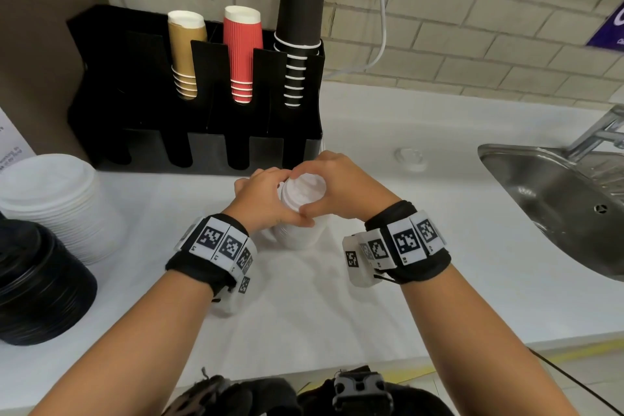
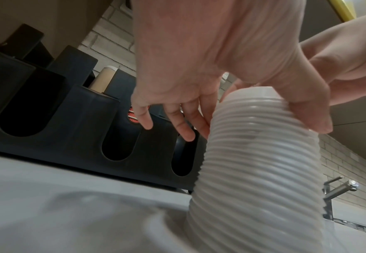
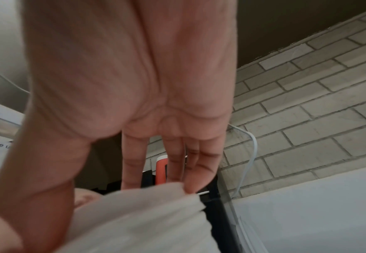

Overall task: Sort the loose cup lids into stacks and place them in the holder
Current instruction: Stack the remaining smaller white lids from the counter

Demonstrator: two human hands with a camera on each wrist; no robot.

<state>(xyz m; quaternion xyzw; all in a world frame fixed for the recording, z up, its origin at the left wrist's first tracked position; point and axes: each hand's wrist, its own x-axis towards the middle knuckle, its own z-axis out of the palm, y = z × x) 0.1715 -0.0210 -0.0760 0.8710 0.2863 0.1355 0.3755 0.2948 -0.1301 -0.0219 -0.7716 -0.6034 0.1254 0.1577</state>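
A tall stack of white lids [image 1: 301,213] stands on the white counter just in front of the black holder [image 1: 209,149]. My left hand [image 1: 265,194] and right hand [image 1: 342,186] ring the top of the stack, thumbs meeting on its near side. In the left wrist view the ribbed stack of white lids [image 2: 259,171] has my thumb pressed on its upper side, with my fingers [image 2: 184,126] behind it. In the right wrist view my right hand [image 3: 134,85] reaches its fingertips over the far edge of the stack of white lids [image 3: 138,222]. The holder's front slots [image 2: 117,142] look dark and empty.
A broad pile of white lids [image 1: 57,203] and a pile of black lids [image 1: 33,284] stand at the left. Tan, red and black cup stacks [image 1: 241,54] fill the holder's rear. A clear lid [image 1: 410,157] lies on the counter. A steel sink [image 1: 557,199] is at the right.
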